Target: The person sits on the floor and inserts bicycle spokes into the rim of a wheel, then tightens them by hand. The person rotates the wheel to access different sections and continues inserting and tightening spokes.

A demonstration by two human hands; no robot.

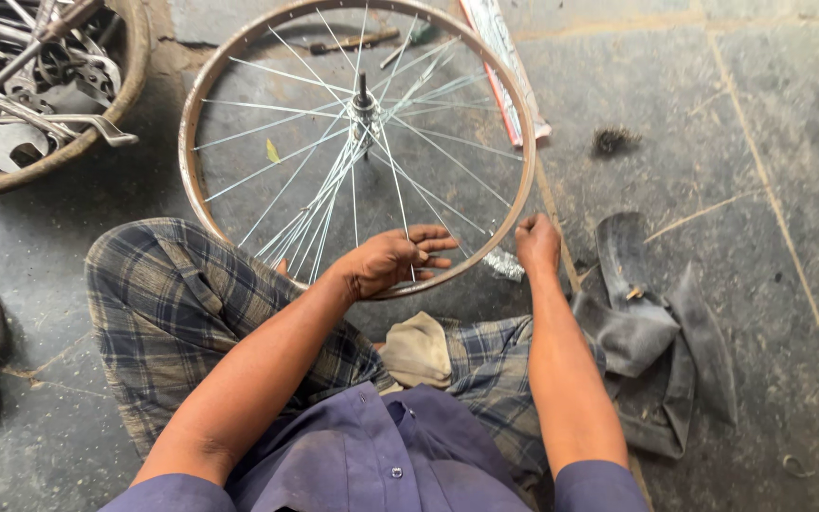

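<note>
I see the bare wheel (356, 142) stripped, inner tube (651, 327) lying aside. Left hand (392, 260) pinches a spoke (398, 194), right hand (537, 243) fisted at the rim (523, 161); spokes mostly laced.

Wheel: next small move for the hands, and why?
Probably turn the wheel rim a little. The left hand pinches a spoke near the rim, the right hand grips the rim's edge, and many spokes hang bunched and loose.

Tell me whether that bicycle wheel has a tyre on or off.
Off. The wheel rim is bare metal all round, spokes exposed; a limp black rubber tube lies on the floor beside it.
</note>
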